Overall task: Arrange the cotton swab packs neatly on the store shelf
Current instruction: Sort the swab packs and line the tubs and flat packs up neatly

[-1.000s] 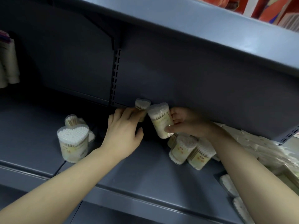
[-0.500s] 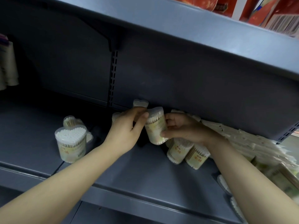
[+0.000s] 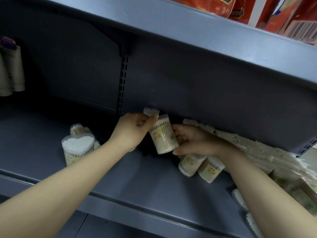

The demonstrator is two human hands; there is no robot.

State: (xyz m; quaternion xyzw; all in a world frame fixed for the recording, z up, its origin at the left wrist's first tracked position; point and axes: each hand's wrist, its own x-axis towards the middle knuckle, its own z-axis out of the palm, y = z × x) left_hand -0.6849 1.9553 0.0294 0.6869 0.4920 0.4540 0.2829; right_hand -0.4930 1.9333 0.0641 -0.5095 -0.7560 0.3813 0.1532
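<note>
Both hands are in on the grey store shelf (image 3: 154, 182), working at the back of it. The right hand (image 3: 193, 141) has its fingers curled round the side of a round cotton swab pack (image 3: 163, 136), thumb tucked under the bottom end, and the pack leans, its top tipped towards the left. The left hand (image 3: 132, 129) meets it from the other side, fingers bent, thumb tip pressed to the pack's upper edge. So both hands are clamped on that one pack, with it caught between them. Just behind the left hand's fingers, a heart-shaped pack (image 3: 151, 111) peeks up against the back panel. Out to the left, well apart, stands an upright heart-shaped tub (image 3: 78, 150) with another round pack (image 3: 78, 128) just behind it. Under the right wrist two round packs (image 3: 200, 166) lie tipped over, side by side. Flat bagged swabs (image 3: 257, 148) are heaped along the right. Red packages (image 3: 240, 9) sit on the shelf above.
</note>
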